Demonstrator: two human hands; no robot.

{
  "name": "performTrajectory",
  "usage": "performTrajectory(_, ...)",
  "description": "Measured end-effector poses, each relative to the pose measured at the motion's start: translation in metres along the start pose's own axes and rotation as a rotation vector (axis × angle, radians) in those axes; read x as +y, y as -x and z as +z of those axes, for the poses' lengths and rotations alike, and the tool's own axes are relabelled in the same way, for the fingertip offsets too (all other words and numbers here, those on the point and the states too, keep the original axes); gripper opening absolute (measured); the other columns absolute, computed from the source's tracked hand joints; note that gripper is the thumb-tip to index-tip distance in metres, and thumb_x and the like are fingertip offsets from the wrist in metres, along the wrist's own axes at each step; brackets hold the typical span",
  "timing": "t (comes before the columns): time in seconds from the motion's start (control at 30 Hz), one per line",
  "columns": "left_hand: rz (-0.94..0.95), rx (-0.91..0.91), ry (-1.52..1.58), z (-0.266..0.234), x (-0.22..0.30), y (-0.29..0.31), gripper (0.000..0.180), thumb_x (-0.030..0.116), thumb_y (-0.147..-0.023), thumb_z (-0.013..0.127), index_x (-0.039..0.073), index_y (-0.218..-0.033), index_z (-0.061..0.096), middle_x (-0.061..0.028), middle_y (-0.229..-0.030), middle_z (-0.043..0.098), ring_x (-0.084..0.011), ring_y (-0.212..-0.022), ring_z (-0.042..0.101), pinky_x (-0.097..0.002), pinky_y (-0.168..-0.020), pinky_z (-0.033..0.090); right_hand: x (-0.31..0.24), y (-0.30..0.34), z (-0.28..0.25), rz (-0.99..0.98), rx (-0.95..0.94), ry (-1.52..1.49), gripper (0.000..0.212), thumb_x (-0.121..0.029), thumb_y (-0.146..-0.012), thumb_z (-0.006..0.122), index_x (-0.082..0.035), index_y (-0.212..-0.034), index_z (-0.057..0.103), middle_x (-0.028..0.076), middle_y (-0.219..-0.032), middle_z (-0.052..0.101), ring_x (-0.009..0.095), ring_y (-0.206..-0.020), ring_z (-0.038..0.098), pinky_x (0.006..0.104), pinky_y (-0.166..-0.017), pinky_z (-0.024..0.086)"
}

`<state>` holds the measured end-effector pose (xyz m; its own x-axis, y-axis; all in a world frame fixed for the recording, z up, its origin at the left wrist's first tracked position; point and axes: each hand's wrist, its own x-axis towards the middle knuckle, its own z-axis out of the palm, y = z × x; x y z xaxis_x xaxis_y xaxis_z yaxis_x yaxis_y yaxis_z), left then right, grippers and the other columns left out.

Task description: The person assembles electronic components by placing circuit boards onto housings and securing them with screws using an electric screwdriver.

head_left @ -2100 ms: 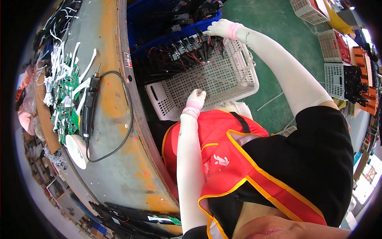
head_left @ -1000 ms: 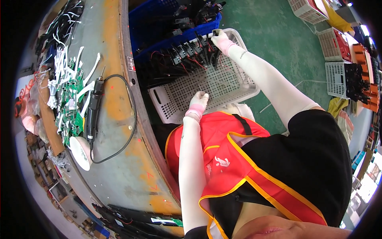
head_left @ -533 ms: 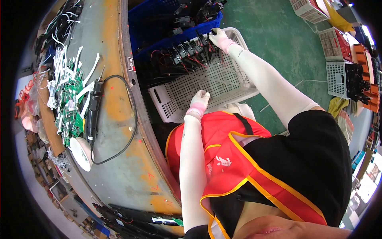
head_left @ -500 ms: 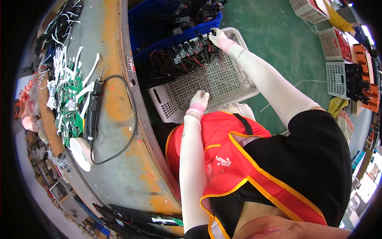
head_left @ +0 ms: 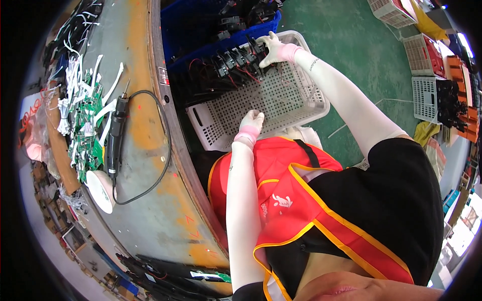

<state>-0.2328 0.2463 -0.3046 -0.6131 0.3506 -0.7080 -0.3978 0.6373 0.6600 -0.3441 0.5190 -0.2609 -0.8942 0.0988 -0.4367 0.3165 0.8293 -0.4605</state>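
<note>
Right hand [head_left: 271,51] spread around the end of a row of black wired housings [head_left: 232,62]

The housings stand side by side in the white perforated basket [head_left: 307,118], along its far edge and toward its left end. The right hand reaches over the basket's far right corner, thumb and fingers apart on either side of the row's last pieces; whether they touch cannot be told. The left hand [head_left: 252,121] is curled above the near edge; whether it grips anything is hidden. Between row and near edge, the basket's bottom shows, leaving room toward the right end. A blue crate [head_left: 271,26] adjoins the far edge. Green floor [head_left: 341,55] stretches beyond the right end. Left of the basket, the workbench [head_left: 145,215] carries a corded electric screwdriver [head_left: 116,135], its cord looping near the bench's right edge, and green circuit boards [head_left: 86,128] near the left edge.
</note>
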Motion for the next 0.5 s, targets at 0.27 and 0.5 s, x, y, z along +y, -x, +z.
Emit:
performTrajectory(0.27, 0.032, 0.03, -0.006, -0.002, -0.008, 0.0, 0.032, 0.026, -0.093, 0.06, 0.001, -0.113, 0.061, -0.007, -0.094, 0.068, -0.0156, -0.081, 0.063, -0.029, -0.075, 0.049, 0.015, -0.025, 0.018, 0.036, 0.292, -0.17, 0.061, -0.028, -0.071, 0.072, -0.021, -0.128, 0.054, 0.023, -0.128, 0.047, 0.039, -0.115, 0.055, 0.0401, -0.101, 0.046)
performTrajectory(0.5, 0.028, 0.023, -0.042, -0.002, -0.009, 0.0, 0.035, 0.029, -0.092, 0.059, 0.002, -0.114, 0.06, -0.0095, -0.096, 0.07, -0.0182, -0.081, 0.065, -0.0322, -0.075, 0.051, 0.013, -0.036, 0.012, 0.16, 0.425, -0.256, 0.05, -0.029, -0.072, 0.072, -0.018, -0.12, 0.06, 0.024, -0.125, 0.049, 0.038, -0.113, 0.056, 0.0392, -0.1, 0.046)
